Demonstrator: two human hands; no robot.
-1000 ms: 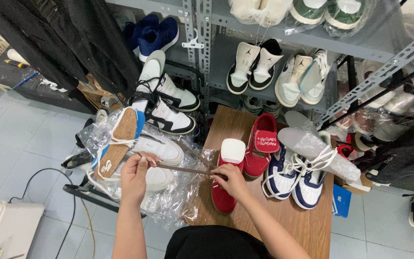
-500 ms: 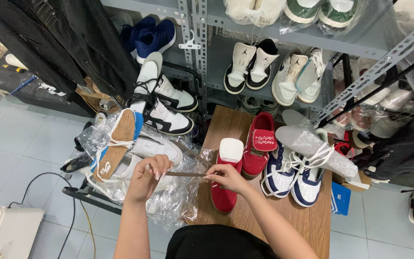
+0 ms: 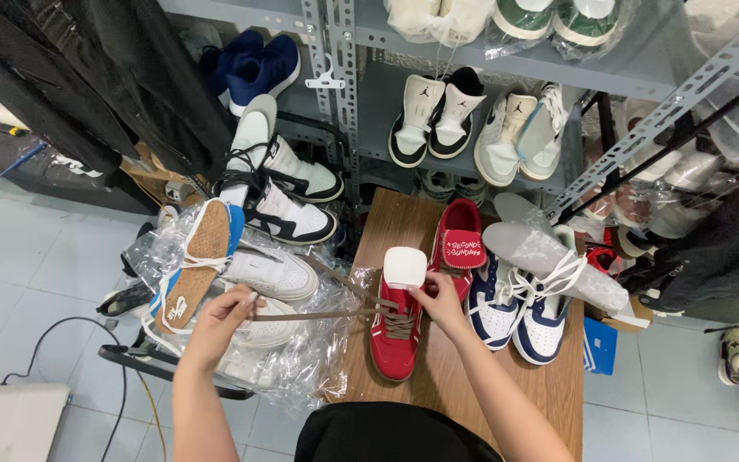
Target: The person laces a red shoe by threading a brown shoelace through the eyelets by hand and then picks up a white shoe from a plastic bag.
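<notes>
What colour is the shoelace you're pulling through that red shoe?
Brown: the shoelace shows best in the head view.

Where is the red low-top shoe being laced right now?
In the head view, the red low-top shoe lies on the brown wooden table, left of the navy-and-white sneakers, with the right hand at its laces.

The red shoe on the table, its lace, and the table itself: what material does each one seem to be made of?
Red shoe: probably suede or matte leather, as its surface shows no shine. Lace: a flat brown woven band, likely cotton, pulled straight between the left hand and the right hand. Table: wood or wood laminate, brown with visible grain and a dull finish.
</notes>
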